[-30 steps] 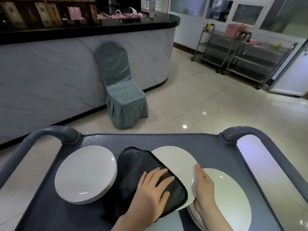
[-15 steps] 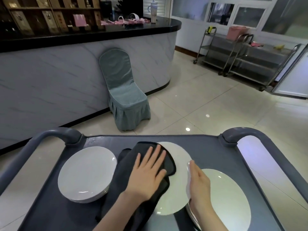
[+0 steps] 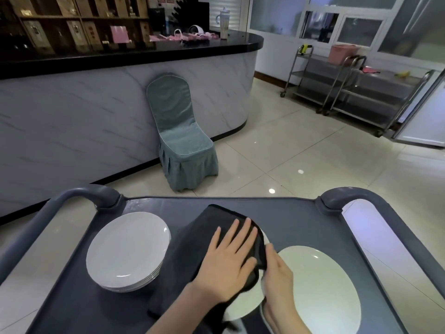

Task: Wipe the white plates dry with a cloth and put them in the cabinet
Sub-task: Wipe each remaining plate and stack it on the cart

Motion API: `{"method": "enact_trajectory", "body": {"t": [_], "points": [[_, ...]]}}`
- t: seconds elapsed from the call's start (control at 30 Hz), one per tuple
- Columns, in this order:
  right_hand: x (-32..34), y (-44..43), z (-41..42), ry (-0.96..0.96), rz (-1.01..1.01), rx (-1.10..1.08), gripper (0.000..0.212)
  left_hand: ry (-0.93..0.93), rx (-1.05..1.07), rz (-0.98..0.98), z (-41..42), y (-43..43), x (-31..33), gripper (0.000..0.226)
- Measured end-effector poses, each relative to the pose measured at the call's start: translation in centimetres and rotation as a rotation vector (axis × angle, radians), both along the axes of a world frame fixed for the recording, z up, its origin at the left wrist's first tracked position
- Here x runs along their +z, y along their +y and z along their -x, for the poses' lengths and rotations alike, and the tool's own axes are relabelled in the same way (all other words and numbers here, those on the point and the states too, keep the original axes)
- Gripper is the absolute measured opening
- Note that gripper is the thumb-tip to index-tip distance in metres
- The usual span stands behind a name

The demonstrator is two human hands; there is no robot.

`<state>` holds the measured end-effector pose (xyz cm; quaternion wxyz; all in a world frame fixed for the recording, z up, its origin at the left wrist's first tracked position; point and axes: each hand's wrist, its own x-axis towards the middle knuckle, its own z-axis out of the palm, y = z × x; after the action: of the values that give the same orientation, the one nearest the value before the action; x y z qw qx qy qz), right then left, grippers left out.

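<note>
A dark grey cloth (image 3: pixel 204 239) covers most of a white plate (image 3: pixel 243 307) in the middle of the grey cart top (image 3: pixel 293 222). My left hand (image 3: pixel 228 261) presses flat on the cloth with straight fingers. My right hand (image 3: pixel 277 280) holds the right rim of that plate, which stands tilted. Under and to the right of it lies another white plate (image 3: pixel 322 290). A stack of several white plates (image 3: pixel 127 249) sits on the left of the cart.
The cart has raised grey handles at the left (image 3: pixel 79 196) and right (image 3: pixel 361 196). Beyond it stand a covered blue-grey chair (image 3: pixel 180 138) against a marble counter (image 3: pixel 84 121), and steel trolleys (image 3: pixel 356 92) at the far right. Tiled floor lies between.
My left hand has slid the cloth up and to the right across the plate, now covering most of it. My right hand stays on the plate's rim. The view tilted upward.
</note>
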<state>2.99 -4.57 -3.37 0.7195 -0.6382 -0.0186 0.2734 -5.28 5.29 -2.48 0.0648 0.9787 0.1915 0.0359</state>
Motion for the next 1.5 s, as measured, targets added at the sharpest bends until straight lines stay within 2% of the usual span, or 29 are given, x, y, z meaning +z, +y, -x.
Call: {"method": "enact_trajectory", "body": {"t": [0.1, 0.23, 0.37, 0.5, 0.67, 0.77, 0.87, 1.07, 1.2, 1.33, 1.4, 1.5], "points": [[1.4, -0.1, -0.8, -0.017, -0.002, -0.006, 0.029, -0.004, 0.059, 0.059, 0.2, 2.2, -0.7, 0.063], [3.1, -0.7, -3.2, -0.078, -0.027, -0.057, 0.035, 0.039, 0.174, -0.015, 2.2, 2.4, -0.7, 0.064], [3.0, -1.0, -4.3, -0.071, -0.065, -0.097, 0.036, -0.007, 0.085, -0.041, 3.9, -1.0, -1.9, 0.061], [1.5, -0.9, -2.5, -0.014, -0.045, -0.059, 0.035, 0.028, -0.022, -0.015, 2.2, -4.2, -2.0, 0.062], [0.3, -0.8, -0.6, 0.098, 0.015, -0.004, 0.032, 0.056, 0.026, 0.005, -0.8, -1.7, -0.1, 0.060], [1.4, -0.9, -1.3, 0.071, 0.027, -0.027, 0.033, 0.051, 0.087, 0.054, -0.7, 1.1, -0.4, 0.065], [2.9, -1.3, -2.9, 0.019, 0.014, -0.071, 0.031, 0.047, 0.133, -0.037, 0.6, 1.6, -0.2, 0.064], [4.5, -1.3, -3.9, -0.002, -0.034, -0.105, 0.041, -0.041, 0.067, -0.036, 3.2, -3.1, -2.2, 0.063], [4.2, -1.1, -1.7, -0.013, -0.027, -0.028, 0.042, -0.136, 0.025, -0.014, 1.8, -4.8, -1.0, 0.063], [4.4, -0.5, 0.9, 0.012, -0.078, 0.041, 0.029, -0.209, 0.064, -0.032, -0.1, -2.2, 2.0, 0.065], [5.1, -0.2, 1.3, -0.031, -0.104, 0.048, 0.028, -0.270, 0.061, -0.009, -0.6, -0.3, 2.6, 0.065], [6.5, -0.4, 1.4, -0.205, -0.083, 0.151, 0.022, -0.341, 0.087, 0.039, -0.3, 1.8, 3.4, 0.064]]}}
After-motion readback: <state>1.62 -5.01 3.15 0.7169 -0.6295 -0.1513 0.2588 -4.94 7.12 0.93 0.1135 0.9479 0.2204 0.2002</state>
